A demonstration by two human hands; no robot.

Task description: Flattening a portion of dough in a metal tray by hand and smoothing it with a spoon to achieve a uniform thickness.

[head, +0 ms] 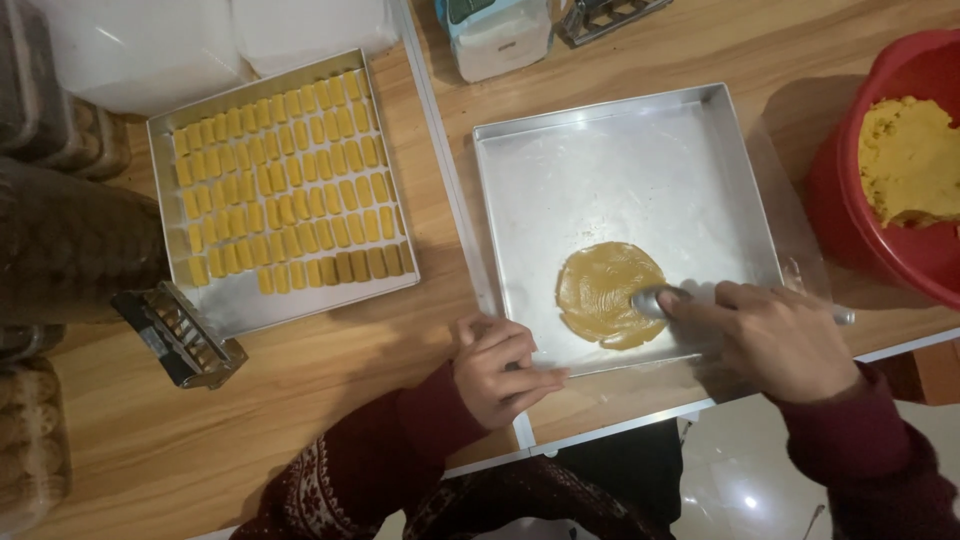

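A square metal baking tray (pixel 560 150) lies on the wooden table in front of me. A flat round smear of yellow-brown dough (pixel 600 290) sits near its front edge. My right hand (pixel 770 340) grips a metal spoon (pixel 655 300) whose bowl presses on the right side of the dough. My left hand (pixel 495 370) rests on the tray's front left corner, fingers curled over the rim.
A second tray (pixel 230 305) at the left holds several rows of yellow dough sticks. A metal cutter (pixel 180 335) lies by its front corner. A red bowl (pixel 850 230) with yellow dough stands at the right. Containers line the back and left edges.
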